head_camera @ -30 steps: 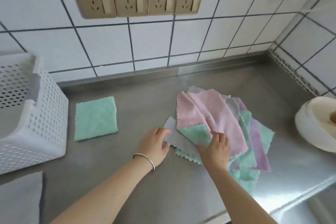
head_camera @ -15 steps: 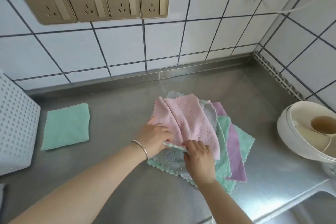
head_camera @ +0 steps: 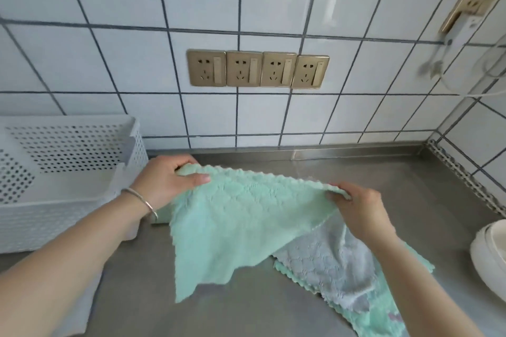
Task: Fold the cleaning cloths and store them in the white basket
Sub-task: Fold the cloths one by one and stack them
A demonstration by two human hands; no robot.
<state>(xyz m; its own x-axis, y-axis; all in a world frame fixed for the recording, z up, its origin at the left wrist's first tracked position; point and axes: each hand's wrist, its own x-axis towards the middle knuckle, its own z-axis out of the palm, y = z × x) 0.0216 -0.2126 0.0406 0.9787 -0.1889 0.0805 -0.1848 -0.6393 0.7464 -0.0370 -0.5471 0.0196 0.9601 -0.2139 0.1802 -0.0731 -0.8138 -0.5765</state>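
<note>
Spanning the whole lower view, a steel counter [head_camera: 356, 172] under a white tiled wall [head_camera: 109, 63] with dark grout. Standing at the left against the wall, a white basket [head_camera: 68, 172], perforated, open side up, nothing visible inside. Hanging in the middle above the counter, a green cloth [head_camera: 232, 227], spread wide along its scalloped top edge, lower corners drooping toward the steel, one pointing down near the front. Pinching the cloth's left top corner, the left hand [head_camera: 167, 183], thumb on the near face and fingers curled behind, just beside the basket's right wall; round that wrist, a thin bracelet [head_camera: 142, 201]. Gripping the right top corner, the right hand [head_camera: 358, 208], fingers folded over the edge. Lying flat on the counter beneath the right forearm, a pile [head_camera: 342, 276] of cloths, a grey one on top and green edges showing below it, partly hidden by the held cloth. Peeking out behind the left wrist, low on the counter, a folded green piece [head_camera: 161, 216], mostly covered. Resting at the right edge, a white bowl [head_camera: 490, 254], cut off by the frame. Set into the wall above, four gold sockets [head_camera: 257, 68] in a row; farther right, a fifth socket [head_camera: 471, 5] with a white plug [head_camera: 460, 30] and cord.
</note>
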